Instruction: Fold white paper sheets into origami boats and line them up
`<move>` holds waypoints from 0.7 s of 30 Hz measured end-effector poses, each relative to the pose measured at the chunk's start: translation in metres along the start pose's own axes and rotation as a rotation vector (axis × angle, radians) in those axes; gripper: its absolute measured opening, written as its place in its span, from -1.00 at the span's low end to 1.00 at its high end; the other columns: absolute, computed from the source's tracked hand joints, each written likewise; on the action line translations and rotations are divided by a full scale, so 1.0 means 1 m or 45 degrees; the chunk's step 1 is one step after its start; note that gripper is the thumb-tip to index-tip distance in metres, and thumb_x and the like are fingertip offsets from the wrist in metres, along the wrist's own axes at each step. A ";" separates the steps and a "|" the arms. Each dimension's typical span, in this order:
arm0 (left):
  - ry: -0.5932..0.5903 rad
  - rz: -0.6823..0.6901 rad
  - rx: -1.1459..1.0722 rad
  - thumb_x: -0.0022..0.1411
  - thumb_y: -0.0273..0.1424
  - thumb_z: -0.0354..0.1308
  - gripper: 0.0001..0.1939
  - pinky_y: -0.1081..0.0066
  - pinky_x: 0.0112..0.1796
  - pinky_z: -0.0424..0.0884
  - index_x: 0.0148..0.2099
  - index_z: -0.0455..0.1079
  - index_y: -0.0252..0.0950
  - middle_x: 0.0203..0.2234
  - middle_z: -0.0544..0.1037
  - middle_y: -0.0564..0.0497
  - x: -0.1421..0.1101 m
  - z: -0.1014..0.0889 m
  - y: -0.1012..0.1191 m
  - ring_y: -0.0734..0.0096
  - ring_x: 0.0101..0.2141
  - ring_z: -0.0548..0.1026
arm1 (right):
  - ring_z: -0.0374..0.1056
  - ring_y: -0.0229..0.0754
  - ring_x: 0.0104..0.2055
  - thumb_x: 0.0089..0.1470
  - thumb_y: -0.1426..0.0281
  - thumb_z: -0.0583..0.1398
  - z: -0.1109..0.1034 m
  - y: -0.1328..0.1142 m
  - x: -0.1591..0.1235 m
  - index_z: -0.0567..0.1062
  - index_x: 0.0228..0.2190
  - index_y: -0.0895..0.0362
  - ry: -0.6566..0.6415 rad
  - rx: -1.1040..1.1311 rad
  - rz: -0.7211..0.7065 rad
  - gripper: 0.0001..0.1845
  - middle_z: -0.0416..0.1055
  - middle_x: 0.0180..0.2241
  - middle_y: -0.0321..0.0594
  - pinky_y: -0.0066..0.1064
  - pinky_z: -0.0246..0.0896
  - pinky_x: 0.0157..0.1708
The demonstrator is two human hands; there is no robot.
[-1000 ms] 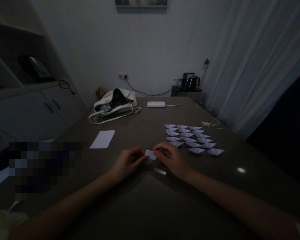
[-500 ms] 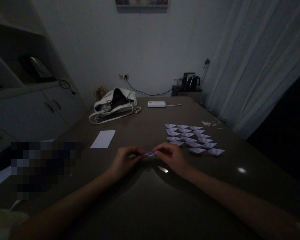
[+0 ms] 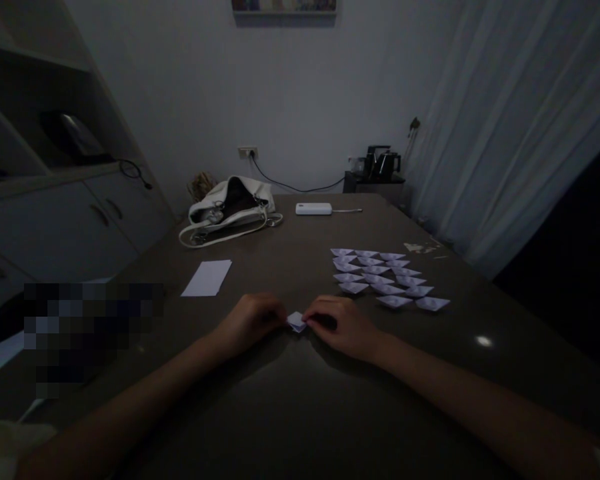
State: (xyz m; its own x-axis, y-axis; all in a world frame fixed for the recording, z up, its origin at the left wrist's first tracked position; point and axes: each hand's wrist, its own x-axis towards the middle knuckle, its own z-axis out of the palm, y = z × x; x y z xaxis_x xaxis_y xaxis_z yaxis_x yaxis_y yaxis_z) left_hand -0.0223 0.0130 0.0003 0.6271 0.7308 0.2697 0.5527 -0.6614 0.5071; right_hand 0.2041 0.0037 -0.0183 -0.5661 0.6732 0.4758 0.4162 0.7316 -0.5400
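A small folded piece of white paper [image 3: 297, 321], roughly diamond-shaped with its layers slightly apart, is pinched between my two hands low over the brown table. My left hand [image 3: 253, 322] grips its left corner between thumb and fingers. The right corner is in the pinch of my right hand [image 3: 341, 325]. Beyond my right hand, several small white paper boats [image 3: 383, 280] stand in uneven rows. A short stack of blank white paper [image 3: 207, 279] lies ahead of my left hand.
At the table's far side are a white handbag [image 3: 233, 208] and a white power bank [image 3: 313, 209] with a short cable. Paper scraps [image 3: 420, 247] lie near the right edge. A blurred-out patch [image 3: 90, 333] covers things at the left. Black kettles [image 3: 383, 162] stand behind the table.
The folded paper has gone from a flat rectangle, through a narrow opened shape, to a diamond. Both hands have lowered slightly toward me, still pinching it.
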 end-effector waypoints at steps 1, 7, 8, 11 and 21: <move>-0.018 0.031 0.020 0.17 -0.53 0.15 -0.93 0.51 -0.36 0.35 -0.36 0.43 -0.34 -0.43 0.52 0.00 0.000 0.000 -0.001 0.43 -0.39 0.49 | 0.36 -0.25 -0.34 0.02 0.57 0.17 0.000 0.000 0.000 0.52 -0.35 0.17 -0.018 -0.009 -0.013 -0.85 0.47 -0.36 -0.20 -0.45 0.21 -0.33; -0.165 0.101 0.057 0.21 -0.50 0.14 -0.93 0.48 -0.34 0.34 -0.30 0.45 -0.33 -0.40 0.51 -0.02 0.001 -0.006 -0.005 0.40 -0.37 0.48 | 0.34 -0.19 -0.26 0.08 0.46 0.21 -0.006 -0.002 0.001 0.53 -0.31 0.15 -0.144 -0.038 -0.097 -0.90 0.47 -0.36 -0.19 -0.36 0.21 -0.22; -0.201 0.122 0.050 0.22 -0.47 0.15 -0.93 0.48 -0.32 0.34 -0.28 0.46 -0.32 -0.38 0.51 -0.03 0.002 -0.008 -0.006 0.39 -0.35 0.48 | 0.34 -0.18 -0.26 0.09 0.44 0.21 -0.007 -0.001 0.001 0.53 -0.31 0.14 -0.157 -0.036 -0.103 -0.90 0.47 -0.36 -0.19 -0.36 0.21 -0.22; -0.251 0.170 0.039 0.23 -0.39 0.17 -0.89 0.46 -0.29 0.34 -0.24 0.48 -0.31 -0.33 0.50 -0.05 0.002 -0.011 -0.007 0.37 -0.30 0.47 | 0.33 -0.18 -0.25 0.11 0.41 0.20 -0.008 0.001 0.002 0.54 -0.32 0.14 -0.168 -0.040 -0.126 -0.89 0.47 -0.36 -0.18 -0.35 0.21 -0.22; -0.222 0.136 0.039 0.26 -0.34 0.13 -0.84 0.48 -0.32 0.31 -0.26 0.48 -0.32 -0.35 0.45 -0.04 0.000 -0.006 -0.009 0.40 -0.33 0.45 | 0.29 -0.18 -0.28 0.08 0.35 0.25 -0.010 0.000 0.002 0.54 -0.39 0.16 -0.161 -0.150 -0.065 -0.88 0.45 -0.41 -0.20 -0.38 0.16 -0.28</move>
State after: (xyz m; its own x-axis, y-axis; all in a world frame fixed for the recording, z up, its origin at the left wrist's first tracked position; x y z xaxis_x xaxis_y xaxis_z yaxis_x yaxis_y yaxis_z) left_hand -0.0302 0.0201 0.0010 0.7673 0.6174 0.1734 0.4923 -0.7404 0.4576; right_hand 0.2099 0.0058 -0.0107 -0.6704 0.6215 0.4053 0.4612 0.7769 -0.4286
